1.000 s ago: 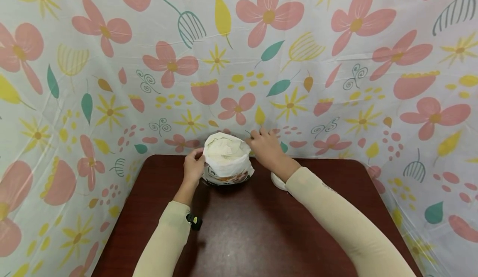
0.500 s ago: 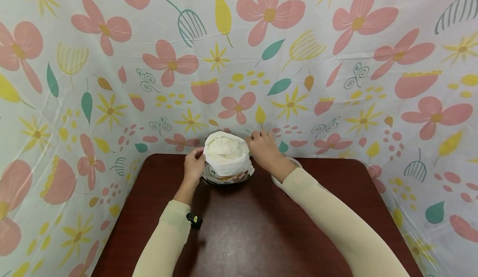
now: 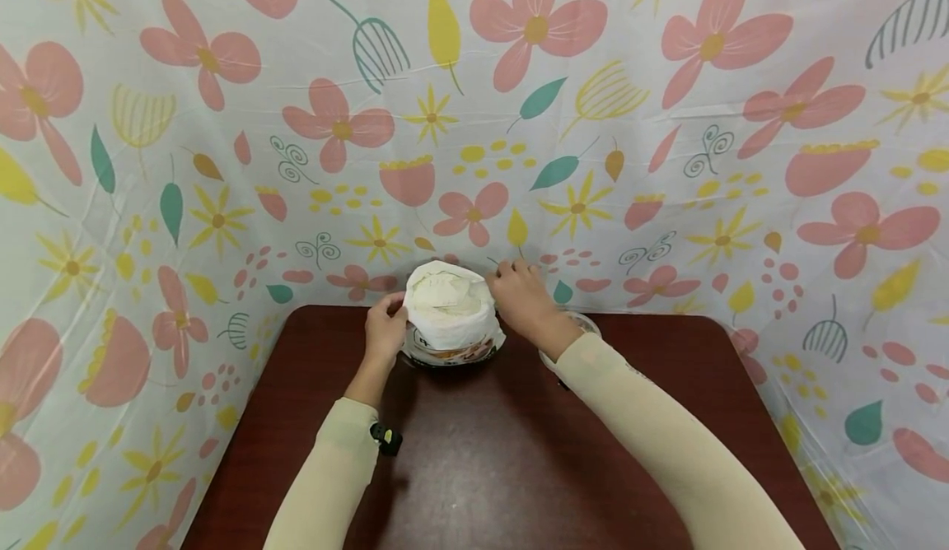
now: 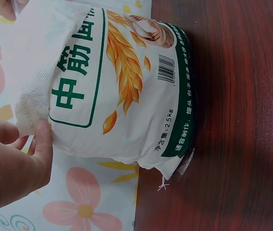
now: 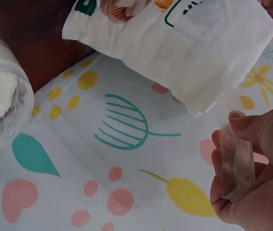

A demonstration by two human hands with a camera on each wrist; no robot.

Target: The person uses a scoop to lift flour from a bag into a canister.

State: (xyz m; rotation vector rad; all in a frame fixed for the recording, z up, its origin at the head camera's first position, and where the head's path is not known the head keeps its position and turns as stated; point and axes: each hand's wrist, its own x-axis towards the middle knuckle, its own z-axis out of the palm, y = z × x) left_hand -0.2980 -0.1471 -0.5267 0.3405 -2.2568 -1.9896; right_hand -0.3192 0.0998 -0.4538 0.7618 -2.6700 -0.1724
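A white flour bag (image 3: 454,334) with green print and a wheat picture stands upright on the table, its mouth folded back around pale flour (image 3: 439,296). My left hand (image 3: 384,332) pinches the bag's rim on the left side, thumb against fingers in the left wrist view. On the opposite side, my right hand (image 3: 525,296) grips a clear plastic scoop handle (image 5: 236,161). That handle runs toward the bag's mouth, and its far end is hidden behind the bag's edge in the right wrist view.
A clear round container (image 5: 25,108) with white flour inside stands right of the bag, partly under my right forearm in the head view. The dark red-brown table (image 3: 474,468) meets a flower-patterned cloth (image 3: 623,155) close behind the bag.
The flour's surface in the bag has shifted shape. My right hand and forearm have moved slightly left, showing more of the clear container. My left hand keeps its place on the rim.
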